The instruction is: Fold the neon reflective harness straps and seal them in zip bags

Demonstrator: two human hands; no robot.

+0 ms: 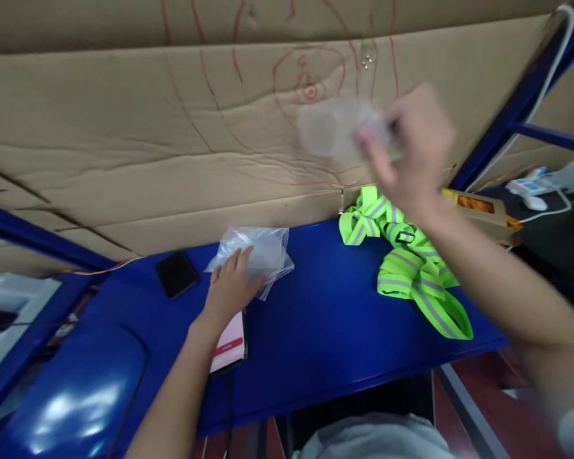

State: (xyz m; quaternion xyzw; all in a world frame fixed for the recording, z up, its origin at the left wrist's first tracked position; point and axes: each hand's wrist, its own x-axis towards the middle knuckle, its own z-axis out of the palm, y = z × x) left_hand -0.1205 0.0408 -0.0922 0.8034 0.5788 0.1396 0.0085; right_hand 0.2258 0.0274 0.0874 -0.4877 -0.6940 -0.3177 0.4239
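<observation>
My left hand [234,284] lies flat with its fingers out on a small pile of clear plastic bags [268,248] at the back of the blue table [306,331]. Raised in front of the cardboard, my right hand [414,150] pinches a clear plastic bag [332,127]; both are smeared by motion. Below and behind my right forearm, neon yellow-green reflective straps [402,277] with grey stripes and a black buckle lie in loose coils on the table.
A black phone [176,274] rests left of the bags. Under my left wrist is a device with a lit pink screen [229,347]. Cardboard [124,127] with red drawn lines walls the back. A cardboard box [483,213] and a white mouse [535,203] are at the right.
</observation>
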